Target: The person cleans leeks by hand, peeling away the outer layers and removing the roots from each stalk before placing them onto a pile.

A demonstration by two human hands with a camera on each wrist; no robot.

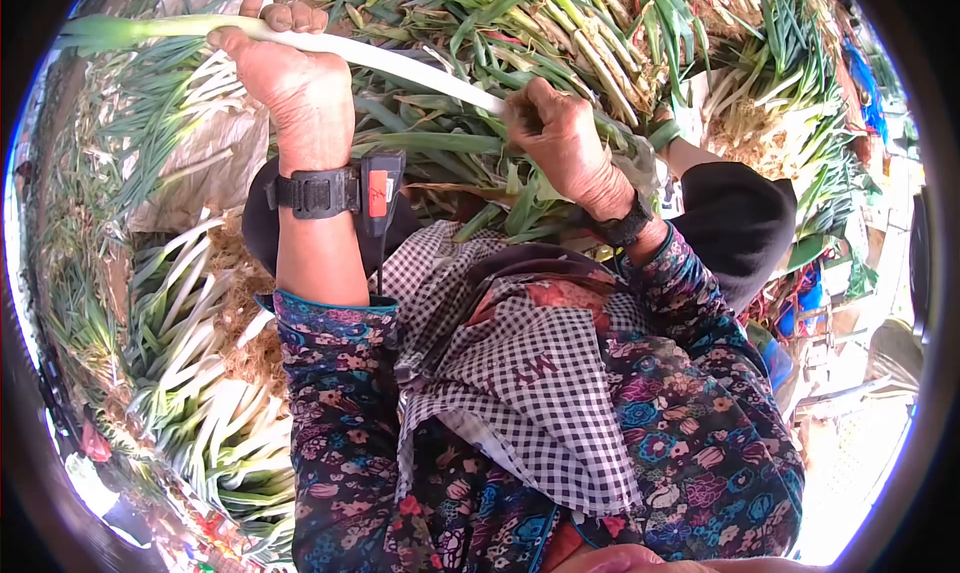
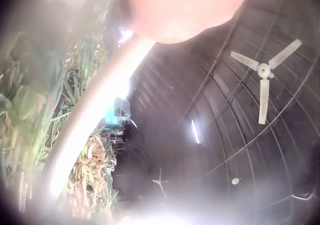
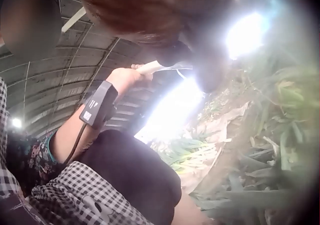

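Observation:
A long green onion (image 1: 400,68) with a smooth white stalk stretches between both hands, its green end (image 1: 95,31) out past the left hand at upper left. My left hand (image 1: 290,73) holds the stalk towards its green part, fingers bent over it. My right hand (image 1: 560,138), fingers curled, grips the other end of the stalk, and the tip is hidden inside the hand. In the left wrist view the white stalk (image 2: 95,102) runs down from the hand. The right wrist view shows the left hand (image 3: 127,77) beyond the dark, blurred right hand.
Heaped green onions with long leaves (image 1: 560,33) lie in front. Rows of white-stalked onions with roots (image 1: 215,403) are at left, more roots and leaves (image 1: 770,123) at right. The knees in dark trousers (image 1: 745,223) flank the lap. A ceiling fan (image 2: 264,71) hangs overhead.

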